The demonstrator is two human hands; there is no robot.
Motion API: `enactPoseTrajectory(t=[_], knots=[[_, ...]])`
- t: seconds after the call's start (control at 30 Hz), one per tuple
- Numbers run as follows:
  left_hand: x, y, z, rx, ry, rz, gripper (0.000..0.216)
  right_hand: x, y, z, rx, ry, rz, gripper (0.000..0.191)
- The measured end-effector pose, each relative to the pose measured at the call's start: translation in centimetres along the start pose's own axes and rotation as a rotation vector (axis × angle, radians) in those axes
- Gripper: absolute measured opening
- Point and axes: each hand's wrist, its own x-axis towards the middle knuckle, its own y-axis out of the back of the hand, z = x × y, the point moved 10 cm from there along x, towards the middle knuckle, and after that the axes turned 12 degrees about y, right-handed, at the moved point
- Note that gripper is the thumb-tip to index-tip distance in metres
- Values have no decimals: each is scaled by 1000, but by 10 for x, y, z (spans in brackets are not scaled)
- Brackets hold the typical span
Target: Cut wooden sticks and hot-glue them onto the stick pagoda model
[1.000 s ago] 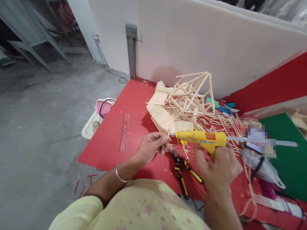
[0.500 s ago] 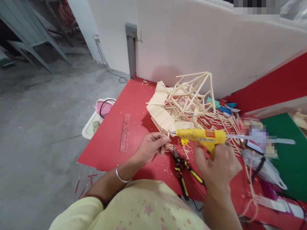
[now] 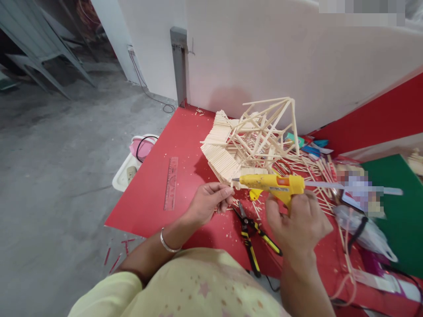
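My right hand [image 3: 299, 218] is wrapped round the grip of a yellow hot glue gun [image 3: 272, 182], with a long clear glue stick [image 3: 322, 185] running out of its back. The nozzle points left, just above the fingertips of my left hand [image 3: 211, 200]. Those fingertips are pinched on what looks like a short wooden stick [image 3: 231, 185], mostly hidden by the thumb. Right behind the hands stands a model of pale wooden sticks [image 3: 221, 160], with slatted panels and an open frame [image 3: 269, 121] on top.
A clear ruler [image 3: 171, 182] lies on the red tabletop [image 3: 142, 193]. Cutting pliers [image 3: 251, 237] with black and yellow handles lie near my body. Loose sticks [image 3: 319, 176], red-handled scissors [image 3: 282, 167] and a plastic bag [image 3: 363, 233] crowd the right side. A wall [image 3: 264, 53] rises behind.
The glue gun has shifted slightly left and up, its nozzle lifting a little from the left fingertips. My left hand stays nearly where it was, still pinched.
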Motion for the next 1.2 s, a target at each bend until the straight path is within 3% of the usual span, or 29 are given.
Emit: enactPoseTrajectory(t=[1.2], knots=[[5,-2,6,-2,-59,26,31,-2,8,2,-41,22,37,23]])
